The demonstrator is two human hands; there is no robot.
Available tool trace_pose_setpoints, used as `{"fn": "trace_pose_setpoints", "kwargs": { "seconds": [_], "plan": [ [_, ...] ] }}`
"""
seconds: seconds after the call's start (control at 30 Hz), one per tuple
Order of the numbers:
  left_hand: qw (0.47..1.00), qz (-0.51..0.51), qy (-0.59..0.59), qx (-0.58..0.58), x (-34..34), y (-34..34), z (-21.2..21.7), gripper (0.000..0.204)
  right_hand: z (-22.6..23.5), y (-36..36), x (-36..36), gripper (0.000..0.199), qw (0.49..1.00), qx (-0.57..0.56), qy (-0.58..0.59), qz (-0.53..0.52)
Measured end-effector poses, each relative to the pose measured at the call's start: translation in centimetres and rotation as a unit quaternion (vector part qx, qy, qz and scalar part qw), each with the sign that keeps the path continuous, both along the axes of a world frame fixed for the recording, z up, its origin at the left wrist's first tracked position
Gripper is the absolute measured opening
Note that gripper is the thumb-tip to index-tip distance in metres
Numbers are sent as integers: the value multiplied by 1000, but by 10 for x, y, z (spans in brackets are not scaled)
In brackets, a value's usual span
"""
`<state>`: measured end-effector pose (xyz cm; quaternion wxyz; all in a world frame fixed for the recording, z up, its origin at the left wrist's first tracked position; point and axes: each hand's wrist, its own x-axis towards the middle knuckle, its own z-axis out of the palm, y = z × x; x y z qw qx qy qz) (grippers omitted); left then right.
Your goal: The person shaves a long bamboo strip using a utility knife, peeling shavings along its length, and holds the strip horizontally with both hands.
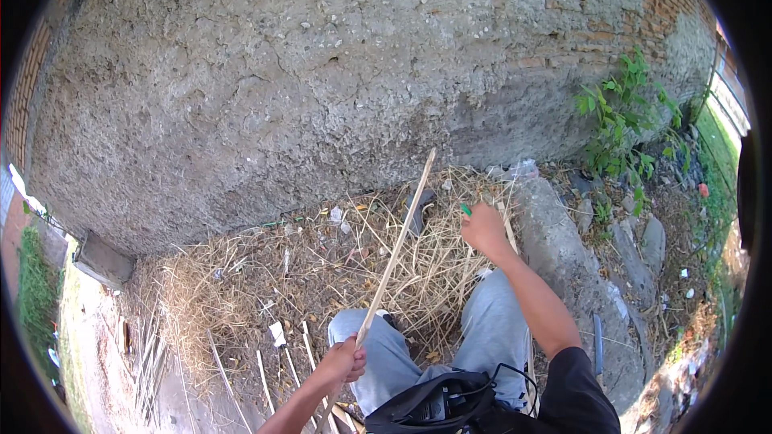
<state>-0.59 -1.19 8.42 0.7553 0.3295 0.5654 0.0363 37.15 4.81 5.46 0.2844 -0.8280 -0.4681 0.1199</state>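
My left hand [342, 363] is wrapped round a long, pale split stick [400, 243], which looks like bamboo or cane. The stick slants up and away from between my knees, its far end in front of the wall. To the right and apart from the stick, my right hand [484, 229] is closed on a small green thing [466, 209], perhaps a handle; the rest of it is hidden by my fingers. Below that hand lies a heap of pale shavings and split strips [430, 273]. A dark, flat object [418, 213] rests on the heap behind the stick.
A rough grey wall [338, 88] rises close ahead. To the right are a concrete block [551, 225], a leafy plant [619, 116] and stone slabs [635, 261]. Several cut sticks [265, 378] lie at the lower left beside dry straw [201, 289]. My knees [494, 321] are bent below.
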Motion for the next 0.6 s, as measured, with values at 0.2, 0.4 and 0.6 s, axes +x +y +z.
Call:
{"fn": "trace_pose_setpoints", "kwargs": {
  "seconds": [0.2,0.4,0.6],
  "plan": [
    [996,19,-80,42,47,34,1,56,32,-50,-109,20,973,22,-73,219],
    [956,-175,20,235,68,34,2,41,26,-47,-119,11,967,10,-123,222],
    [831,-171,112,517,81,14,1,29,18,-32,-108,13,973,0,-149,176]
  ]
}}
